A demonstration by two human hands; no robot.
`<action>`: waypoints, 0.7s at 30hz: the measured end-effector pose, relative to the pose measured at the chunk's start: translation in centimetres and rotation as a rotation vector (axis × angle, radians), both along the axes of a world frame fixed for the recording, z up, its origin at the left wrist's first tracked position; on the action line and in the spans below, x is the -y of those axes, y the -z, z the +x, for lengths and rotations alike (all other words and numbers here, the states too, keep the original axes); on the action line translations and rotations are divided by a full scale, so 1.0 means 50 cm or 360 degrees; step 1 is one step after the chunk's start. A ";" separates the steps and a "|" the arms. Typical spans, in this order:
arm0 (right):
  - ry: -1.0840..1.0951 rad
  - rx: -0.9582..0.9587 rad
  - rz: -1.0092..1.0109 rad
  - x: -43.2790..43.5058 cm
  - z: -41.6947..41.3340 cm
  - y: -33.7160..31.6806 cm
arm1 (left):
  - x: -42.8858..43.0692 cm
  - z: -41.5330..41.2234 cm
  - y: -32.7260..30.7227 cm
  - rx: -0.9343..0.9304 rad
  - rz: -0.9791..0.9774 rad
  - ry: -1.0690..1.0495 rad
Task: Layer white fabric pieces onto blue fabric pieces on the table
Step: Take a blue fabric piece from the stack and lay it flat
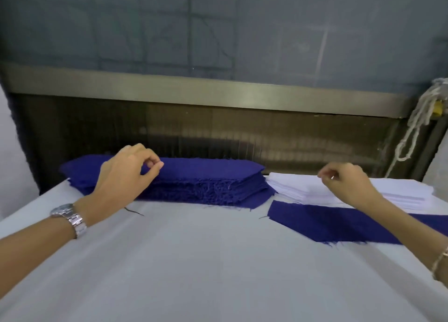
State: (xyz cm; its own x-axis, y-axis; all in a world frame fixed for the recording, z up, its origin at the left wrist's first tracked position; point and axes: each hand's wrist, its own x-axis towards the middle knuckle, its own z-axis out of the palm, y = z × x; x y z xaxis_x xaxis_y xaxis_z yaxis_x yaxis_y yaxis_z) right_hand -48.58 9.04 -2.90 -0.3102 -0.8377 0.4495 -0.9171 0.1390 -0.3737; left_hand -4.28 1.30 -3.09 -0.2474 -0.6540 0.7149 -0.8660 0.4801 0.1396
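A: What lies nearest?

B: The table [194, 261], covered in pale cloth. On its right side lies a single blue piece [339, 222], flat, with nothing white on it yet.

A: And the hands?

B: Farther out. The left hand [126, 176], with a watch [70, 218] on its wrist, is curled over the blue stack [206, 176] at far left, thumb and forefinger pinching the top layer. The right hand [346, 183] has its fingers curled narrow at the near-left corner of the white stack [400, 193], at far right, just beside the blue one. White on white, I cannot tell whether it has a sheet caught.

A: So which step is this?

B: Picking up, I judge: a white sheet for the laid-out blue piece, and perhaps another blue one.

A: What does the next move need?

B: Peeling off one sheet only, then carrying it nearer and setting it square on the blue piece, edges matched. Thin cut pieces cling, so two may lift together.
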 end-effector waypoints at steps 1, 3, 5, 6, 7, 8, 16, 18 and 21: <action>-0.0055 0.0011 0.0005 0.019 0.028 -0.001 | 0.010 0.017 0.000 0.0015 0.0023 -0.0038; -0.0141 0.0053 0.0004 0.055 0.078 -0.004 | 0.029 0.051 0.000 0.0057 0.0086 -0.0117; -0.0202 0.0107 -0.0023 0.089 0.117 -0.007 | 0.048 0.088 0.001 0.0125 0.0141 -0.0210; -0.0227 0.0132 -0.0040 0.105 0.134 -0.008 | 0.057 0.108 0.001 0.0169 0.0157 -0.0253; -0.0251 0.0155 -0.0054 0.121 0.149 -0.009 | 0.066 0.127 0.002 0.0206 0.0171 -0.0290; -0.0272 0.0180 -0.0057 0.136 0.161 -0.010 | 0.073 0.145 0.002 0.0226 0.0185 -0.0318; -0.0348 0.0551 0.0165 0.218 0.208 -0.007 | 0.121 0.239 -0.017 0.0250 0.0458 -0.0487; -0.0327 0.0592 0.0115 0.226 0.212 -0.007 | 0.131 0.248 -0.021 0.0224 0.0532 -0.0506; -0.0295 0.0611 0.0006 0.228 0.215 -0.007 | 0.143 0.257 -0.026 0.0178 0.0706 -0.0487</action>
State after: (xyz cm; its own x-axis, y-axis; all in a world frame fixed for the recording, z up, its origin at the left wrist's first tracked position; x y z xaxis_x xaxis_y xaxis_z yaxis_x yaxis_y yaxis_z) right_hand -37.82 -2.35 -2.56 -0.2986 -0.8965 0.3274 -0.7209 -0.0129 -0.6929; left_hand 8.58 -5.87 -1.81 -0.0571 -0.9405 0.3348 -0.9780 0.1201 0.1705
